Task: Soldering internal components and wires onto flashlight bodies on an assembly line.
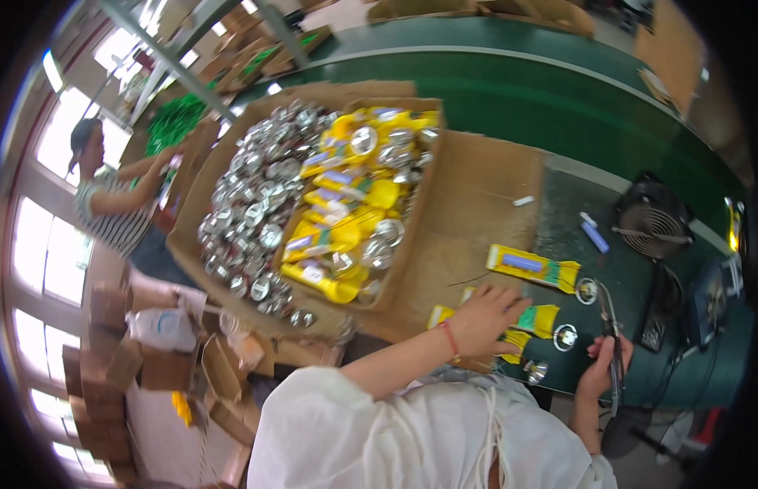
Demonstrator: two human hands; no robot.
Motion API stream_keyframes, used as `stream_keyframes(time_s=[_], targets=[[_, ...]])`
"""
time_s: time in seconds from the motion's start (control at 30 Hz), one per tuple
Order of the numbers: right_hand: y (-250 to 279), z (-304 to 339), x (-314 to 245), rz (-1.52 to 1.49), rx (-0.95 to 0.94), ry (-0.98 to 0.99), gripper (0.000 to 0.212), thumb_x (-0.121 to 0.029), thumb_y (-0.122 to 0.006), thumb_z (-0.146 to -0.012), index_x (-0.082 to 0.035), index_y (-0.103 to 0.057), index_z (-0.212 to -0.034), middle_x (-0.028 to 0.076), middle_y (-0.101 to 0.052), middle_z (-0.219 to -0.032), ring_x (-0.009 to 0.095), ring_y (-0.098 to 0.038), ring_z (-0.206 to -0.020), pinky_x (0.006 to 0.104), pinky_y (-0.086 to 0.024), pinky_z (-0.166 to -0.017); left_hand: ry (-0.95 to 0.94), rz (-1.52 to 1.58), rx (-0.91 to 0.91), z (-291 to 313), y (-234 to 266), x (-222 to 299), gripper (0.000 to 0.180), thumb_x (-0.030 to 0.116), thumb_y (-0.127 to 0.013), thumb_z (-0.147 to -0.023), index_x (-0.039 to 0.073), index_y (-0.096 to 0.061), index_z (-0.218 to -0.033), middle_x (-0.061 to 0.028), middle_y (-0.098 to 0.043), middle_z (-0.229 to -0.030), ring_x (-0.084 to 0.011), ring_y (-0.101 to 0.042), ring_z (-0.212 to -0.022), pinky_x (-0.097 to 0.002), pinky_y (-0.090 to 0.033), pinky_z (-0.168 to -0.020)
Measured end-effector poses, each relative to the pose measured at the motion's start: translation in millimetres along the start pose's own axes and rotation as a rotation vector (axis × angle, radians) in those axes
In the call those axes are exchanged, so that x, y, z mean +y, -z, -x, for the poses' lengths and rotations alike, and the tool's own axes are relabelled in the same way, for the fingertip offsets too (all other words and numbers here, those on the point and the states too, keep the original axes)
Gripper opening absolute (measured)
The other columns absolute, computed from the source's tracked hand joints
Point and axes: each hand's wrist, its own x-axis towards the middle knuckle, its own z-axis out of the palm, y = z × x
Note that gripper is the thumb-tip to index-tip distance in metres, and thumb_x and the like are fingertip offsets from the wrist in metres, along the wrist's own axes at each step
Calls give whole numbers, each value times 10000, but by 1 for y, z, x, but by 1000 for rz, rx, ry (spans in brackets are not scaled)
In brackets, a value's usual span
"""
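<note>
My left hand lies with its fingers spread over yellow plastic housings on the cardboard in front of me. My right hand is closed around a soldering iron, whose tip points up and away from me. A round silver reflector lies close to that tip, at the end of another yellow housing with a lilac cylinder in it. Two more reflectors, one a shiny cup, sit at the right ends of the housings near my left hand. Its fingers hide part of these housings.
A cardboard box of yellow housings stands at left, beside a bigger carton heaped with silver reflectors. At right are a black fan and a loose lilac cylinder. A person in a striped top works far left.
</note>
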Motion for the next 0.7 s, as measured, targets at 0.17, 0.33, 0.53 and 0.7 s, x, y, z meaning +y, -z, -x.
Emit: stream_keyframes(time_s=[0.17, 0.33, 0.53, 0.7], targets=[[2, 4, -8, -3, 26, 23, 231, -186, -522, -864, 0, -471, -990, 55, -556, -719, 79, -493, -556, 186, -393, -502, -54, 29, -19, -1, 6, 0, 633, 354, -653, -700, 72, -428, -1220, -118, -456, -1068, -270, -457, -977, -379, -362, -818], [3, 3, -8, -48, 19, 1, 219, -163, -521, -859, 5, -463, -989, 64, -553, -713, 85, -493, -541, 183, -396, -490, -15, 76, 257, 0, 18, 1, 439, 303, -687, -678, 70, -574, -1033, -110, -520, -1001, -280, -511, -849, -376, -397, -738], [11, 0, -20, -97, -37, 4, 215, -116, -521, -845, 19, -443, -993, 105, -559, -734, 110, -515, -550, 203, -432, -504, 348, -309, 289, 2, 36, -21, 131, 193, -625, -761, 63, -640, -760, -56, -571, -663, -233, -531, -660, -361, -371, -601], [15, -3, -31, -98, -171, 10, 219, -141, -518, -851, 6, -425, -984, 110, -531, -768, 124, -524, -608, 220, -454, -550, 416, 6, 477, -29, 39, -21, 156, 81, -603, -771, 45, -659, -912, -107, -635, -902, -215, -554, -757, -280, -433, -708]])
